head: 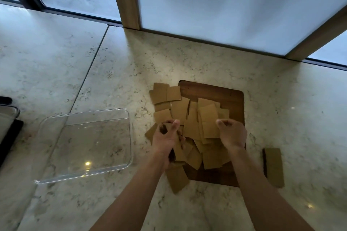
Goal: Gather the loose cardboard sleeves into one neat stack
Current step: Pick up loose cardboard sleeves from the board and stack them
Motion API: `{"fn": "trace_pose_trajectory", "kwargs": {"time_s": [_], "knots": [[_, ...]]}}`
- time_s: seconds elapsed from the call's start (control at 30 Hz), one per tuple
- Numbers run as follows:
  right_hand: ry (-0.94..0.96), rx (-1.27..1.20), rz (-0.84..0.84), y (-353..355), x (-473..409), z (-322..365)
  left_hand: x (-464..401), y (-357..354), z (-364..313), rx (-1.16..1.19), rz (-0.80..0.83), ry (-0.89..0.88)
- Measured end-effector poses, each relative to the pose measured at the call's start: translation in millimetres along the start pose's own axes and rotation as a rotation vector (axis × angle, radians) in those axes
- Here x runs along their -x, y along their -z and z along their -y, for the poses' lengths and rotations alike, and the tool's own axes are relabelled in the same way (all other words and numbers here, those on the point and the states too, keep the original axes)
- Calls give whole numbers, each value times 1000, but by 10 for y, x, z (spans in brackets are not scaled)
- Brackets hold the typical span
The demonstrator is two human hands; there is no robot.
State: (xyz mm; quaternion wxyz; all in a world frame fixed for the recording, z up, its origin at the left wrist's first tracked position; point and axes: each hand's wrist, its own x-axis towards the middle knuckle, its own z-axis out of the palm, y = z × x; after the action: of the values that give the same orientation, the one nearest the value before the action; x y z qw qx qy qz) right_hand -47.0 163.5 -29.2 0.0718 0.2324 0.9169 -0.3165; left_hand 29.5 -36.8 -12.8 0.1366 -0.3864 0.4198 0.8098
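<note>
Across the board's [221,92] left edge sleeves [193,118] spill; both hands grip some.

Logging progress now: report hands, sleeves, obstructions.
Left hand grips a sleeve bundle; right hand pinches a sleeve. Loose sleeves scattered over wooden board. Neat stack sits right. Nothing blocking.

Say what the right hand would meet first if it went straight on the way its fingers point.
Probably the top cardboard sleeve of the loose pile, already at the right hand fingertips; height above it is unclear.

Sleeves [189,118] on board [225,93] — tray [120,165] left.
</note>
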Motion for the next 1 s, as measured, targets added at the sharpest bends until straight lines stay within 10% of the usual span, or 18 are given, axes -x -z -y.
{"fn": "trace_pose_trajectory", "kwargs": {"time_s": [0.1,0.27,0.43,0.57,0.87,1.0], "knots": [[-103,-96,-38,160,180,-31,-31,-115,9,-84,-15,-18],[9,-306,523,106,756,113,-71,-106,66,-157,60,1],[56,24,49,17,592,122,-34,87,119,105,63,65],[33,320,153,-75,470,127,33,180,125,135,91,-23],[270,-73,72,237,376,-190,98,130,90,70,119,103],[332,-168,405,531,414,-163,74,6,74,-11,119,135]]}}
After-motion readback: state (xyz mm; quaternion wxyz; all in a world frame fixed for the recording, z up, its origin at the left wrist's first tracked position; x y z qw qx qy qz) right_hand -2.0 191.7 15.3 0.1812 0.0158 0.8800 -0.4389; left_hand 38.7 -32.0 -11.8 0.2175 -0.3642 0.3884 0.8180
